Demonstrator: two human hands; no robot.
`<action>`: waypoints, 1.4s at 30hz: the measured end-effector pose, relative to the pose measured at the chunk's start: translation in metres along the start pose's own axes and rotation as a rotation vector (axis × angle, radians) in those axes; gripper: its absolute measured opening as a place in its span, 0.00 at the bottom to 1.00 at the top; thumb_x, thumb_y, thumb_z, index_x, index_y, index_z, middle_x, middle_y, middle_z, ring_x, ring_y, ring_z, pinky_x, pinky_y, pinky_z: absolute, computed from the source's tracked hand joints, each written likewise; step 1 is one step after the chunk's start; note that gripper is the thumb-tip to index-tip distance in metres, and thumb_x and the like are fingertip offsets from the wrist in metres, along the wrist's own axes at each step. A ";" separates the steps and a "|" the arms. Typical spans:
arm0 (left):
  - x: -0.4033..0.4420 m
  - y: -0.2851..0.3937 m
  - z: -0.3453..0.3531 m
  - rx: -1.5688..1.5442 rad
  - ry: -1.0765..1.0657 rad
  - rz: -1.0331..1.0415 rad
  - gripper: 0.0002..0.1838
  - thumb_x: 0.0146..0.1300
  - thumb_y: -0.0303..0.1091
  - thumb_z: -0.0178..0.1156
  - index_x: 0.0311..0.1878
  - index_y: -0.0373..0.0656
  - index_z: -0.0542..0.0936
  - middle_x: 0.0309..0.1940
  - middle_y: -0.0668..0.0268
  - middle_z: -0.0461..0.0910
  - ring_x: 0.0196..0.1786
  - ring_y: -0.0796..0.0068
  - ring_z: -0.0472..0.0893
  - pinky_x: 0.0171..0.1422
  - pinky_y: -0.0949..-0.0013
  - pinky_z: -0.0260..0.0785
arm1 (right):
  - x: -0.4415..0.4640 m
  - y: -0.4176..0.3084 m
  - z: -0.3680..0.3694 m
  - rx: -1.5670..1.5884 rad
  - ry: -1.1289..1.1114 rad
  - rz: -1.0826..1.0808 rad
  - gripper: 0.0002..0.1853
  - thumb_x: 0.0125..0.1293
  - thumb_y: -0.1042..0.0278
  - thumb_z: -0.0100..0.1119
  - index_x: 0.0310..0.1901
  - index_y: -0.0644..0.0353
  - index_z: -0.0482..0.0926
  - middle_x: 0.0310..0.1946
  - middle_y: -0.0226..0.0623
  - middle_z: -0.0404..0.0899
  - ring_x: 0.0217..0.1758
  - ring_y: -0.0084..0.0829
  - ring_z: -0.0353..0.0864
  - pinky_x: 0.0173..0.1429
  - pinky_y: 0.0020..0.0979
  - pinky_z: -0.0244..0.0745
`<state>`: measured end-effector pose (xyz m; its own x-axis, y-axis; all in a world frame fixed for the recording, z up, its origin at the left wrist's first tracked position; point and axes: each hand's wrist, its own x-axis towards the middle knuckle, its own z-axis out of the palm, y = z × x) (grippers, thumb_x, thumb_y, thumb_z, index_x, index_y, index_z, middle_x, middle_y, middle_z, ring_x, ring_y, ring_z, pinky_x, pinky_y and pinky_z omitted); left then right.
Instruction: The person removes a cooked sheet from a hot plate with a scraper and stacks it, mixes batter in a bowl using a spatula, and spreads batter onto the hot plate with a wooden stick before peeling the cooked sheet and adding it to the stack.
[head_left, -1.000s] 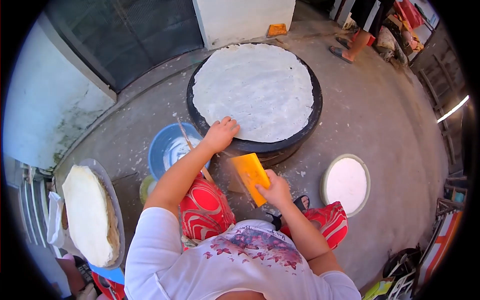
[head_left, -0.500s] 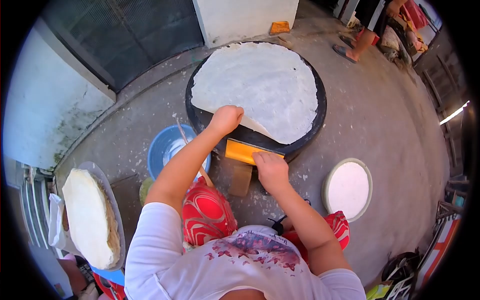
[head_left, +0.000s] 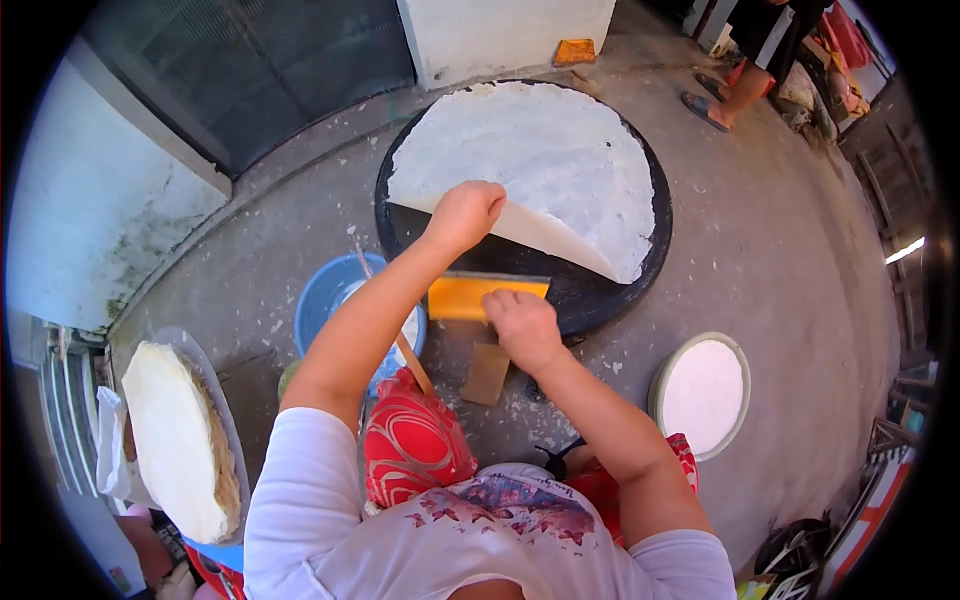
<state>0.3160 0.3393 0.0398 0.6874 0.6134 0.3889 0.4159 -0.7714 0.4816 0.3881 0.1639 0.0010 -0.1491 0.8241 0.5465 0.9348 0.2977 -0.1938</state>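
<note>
A thin, pale flatbread sheet (head_left: 540,150) covers most of a round black griddle (head_left: 590,308). My left hand (head_left: 468,215) is closed on the near edge of the sheet, lifting and folding it back so that dark griddle surface shows below. In my right hand (head_left: 524,325) is a flat yellow scraper (head_left: 462,298), held level just in front of the griddle's near rim and apart from the sheet. Left of my left forearm, a blue basin (head_left: 320,300) holds white batter and a wooden stick (head_left: 362,262) leaning out.
A tall stack of pale flatbreads (head_left: 180,440) rests on a tray at the left. A round tub of white powder or batter (head_left: 704,395) sits at the right. A brown block (head_left: 486,374) lies before the griddle. Another person's legs (head_left: 745,95) are at the back right.
My left hand has raised the sheet's edge farther up and away, baring more griddle. My right hand has drawn the scraper left, off the griddle's rim.
</note>
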 end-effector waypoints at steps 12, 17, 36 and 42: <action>0.043 0.022 -0.015 0.104 0.100 0.204 0.03 0.52 0.28 0.53 0.25 0.41 0.73 0.22 0.58 0.73 0.32 0.55 0.74 0.35 0.56 0.67 | 0.001 0.018 -0.004 -0.088 0.039 0.102 0.09 0.48 0.70 0.49 0.34 0.57 0.73 0.25 0.34 0.72 0.27 0.34 0.75 0.31 0.33 0.72; 0.056 0.032 -0.033 0.103 0.154 0.197 0.03 0.55 0.29 0.55 0.30 0.40 0.76 0.24 0.57 0.73 0.34 0.54 0.74 0.38 0.57 0.66 | 0.009 0.106 -0.018 -0.294 0.096 0.371 0.13 0.48 0.77 0.51 0.37 0.54 0.75 0.31 0.35 0.77 0.34 0.38 0.77 0.36 0.36 0.74; -0.167 -0.003 -0.029 0.005 -0.133 0.136 0.20 0.46 0.25 0.63 0.46 0.40 0.75 0.51 0.51 0.69 0.53 0.52 0.71 0.53 0.58 0.68 | -0.065 0.020 -0.132 0.517 -0.495 0.369 0.18 0.50 0.70 0.61 0.45 0.56 0.74 0.37 0.34 0.79 0.39 0.37 0.78 0.42 0.32 0.73; -0.205 -0.067 0.006 -0.583 0.438 -1.132 0.36 0.48 0.37 0.67 0.60 0.40 0.64 0.59 0.48 0.58 0.55 0.57 0.70 0.50 0.63 0.69 | -0.062 0.024 -0.144 1.680 -0.098 1.195 0.23 0.44 0.77 0.54 0.48 0.62 0.73 0.43 0.30 0.77 0.50 0.23 0.72 0.55 0.25 0.64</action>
<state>0.1503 0.2642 -0.0770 -0.1538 0.9484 -0.2772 0.2368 0.3077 0.9215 0.4664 0.0511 0.0797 0.1109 0.9039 -0.4130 -0.5729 -0.2815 -0.7698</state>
